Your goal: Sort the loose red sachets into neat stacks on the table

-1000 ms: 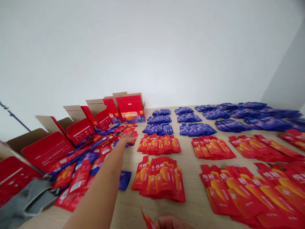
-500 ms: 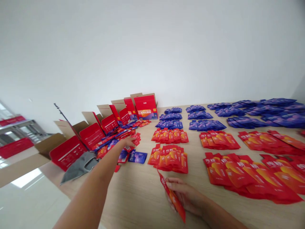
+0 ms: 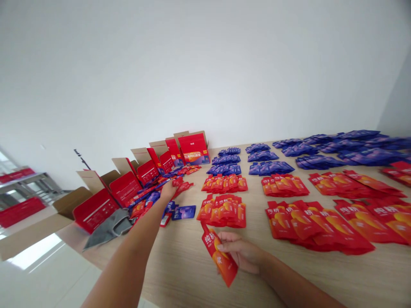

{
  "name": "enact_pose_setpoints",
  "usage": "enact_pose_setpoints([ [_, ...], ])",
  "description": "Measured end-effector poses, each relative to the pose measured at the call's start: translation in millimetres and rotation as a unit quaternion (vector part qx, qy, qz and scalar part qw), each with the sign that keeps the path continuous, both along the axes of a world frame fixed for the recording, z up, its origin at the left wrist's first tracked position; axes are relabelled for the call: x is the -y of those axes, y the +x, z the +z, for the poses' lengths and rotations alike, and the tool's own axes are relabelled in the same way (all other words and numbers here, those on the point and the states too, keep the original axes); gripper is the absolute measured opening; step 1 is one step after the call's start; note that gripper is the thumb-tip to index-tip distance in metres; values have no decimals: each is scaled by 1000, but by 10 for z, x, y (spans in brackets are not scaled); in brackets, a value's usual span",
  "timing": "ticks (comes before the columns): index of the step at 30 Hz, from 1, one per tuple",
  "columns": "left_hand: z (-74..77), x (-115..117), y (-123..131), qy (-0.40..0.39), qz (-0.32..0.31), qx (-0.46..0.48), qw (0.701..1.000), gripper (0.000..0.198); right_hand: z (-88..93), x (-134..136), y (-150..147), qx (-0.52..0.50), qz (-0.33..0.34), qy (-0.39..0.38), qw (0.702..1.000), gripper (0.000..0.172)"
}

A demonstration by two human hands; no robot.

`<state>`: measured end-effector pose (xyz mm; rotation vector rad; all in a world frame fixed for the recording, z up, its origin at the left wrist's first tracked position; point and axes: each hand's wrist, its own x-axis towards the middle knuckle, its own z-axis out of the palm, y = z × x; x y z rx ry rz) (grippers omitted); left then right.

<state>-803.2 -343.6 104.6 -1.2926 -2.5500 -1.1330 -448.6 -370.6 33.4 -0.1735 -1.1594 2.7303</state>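
My right hand (image 3: 239,250) pinches a red-and-orange pouch (image 3: 219,254) above the near part of the table, printed front up and tilted. Stretched forward, my left hand (image 3: 168,189) is at the pile of loose pouches, closed on a red pouch (image 3: 178,183); its fingers are partly hidden. Under and beside that arm lie mixed red and blue pouches (image 3: 150,199). A single blue pouch (image 3: 183,212) lies flat at the pile's right edge. Just beyond my right hand sits a fanned stack of red pouches (image 3: 223,210).
Open red cartons (image 3: 125,188) line the table's left edge, with an upright red box (image 3: 194,149) at the back. A grey cloth (image 3: 109,229) lies near the left edge. Rows of red stacks (image 3: 314,224) and blue stacks (image 3: 271,167) extend rightward on the wooden table (image 3: 186,265).
My right hand has turned its pouch from edge-on to face-up and shifted slightly left. My left hand has drawn back a little, closing on a red pouch. The view has shifted slightly.
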Motion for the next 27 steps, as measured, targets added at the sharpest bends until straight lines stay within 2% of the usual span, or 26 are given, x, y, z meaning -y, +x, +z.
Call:
enact_pose_setpoints([
  [6, 235, 77, 291, 138, 29, 95, 985, 16, 24, 3, -10, 0, -56, 13, 998, 37],
  [10, 261, 259, 647, 198, 1, 210, 957, 16, 62, 18, -32, -2, -122, 15, 992, 34],
  [11, 242, 334, 755, 208, -14, 263, 942, 14, 71, 24, -40, -1, -141, 9, 990, 33],
  [14, 132, 596, 1084, 215, -54, 514, 829, 9, 103, 36, -55, 13, -201, -26, 979, 33],
  [15, 80, 680, 1191, 201, -60, 569, 795, 9, 117, 36, -56, 17, -219, -40, 975, 33],
  [17, -32, 823, 1397, 165, -66, 631, 755, 10, 147, 29, -53, 22, -251, -71, 965, 35],
  [21, -231, 954, 1811, 110, -77, 702, 700, 13, 194, 10, -48, 0, -270, -109, 957, 34],
  [24, -324, 938, 2107, 82, -121, 734, 664, 19, 204, 17, -58, -52, -257, -84, 961, 31],
  [25, -351, 921, 2193, 82, -136, 734, 660, 20, 203, 23, -64, -69, -254, -74, 962, 31],
  [27, -406, 883, 2338, 115, -148, 714, 674, 23, 198, 36, -75, -89, -250, -58, 962, 32],
])
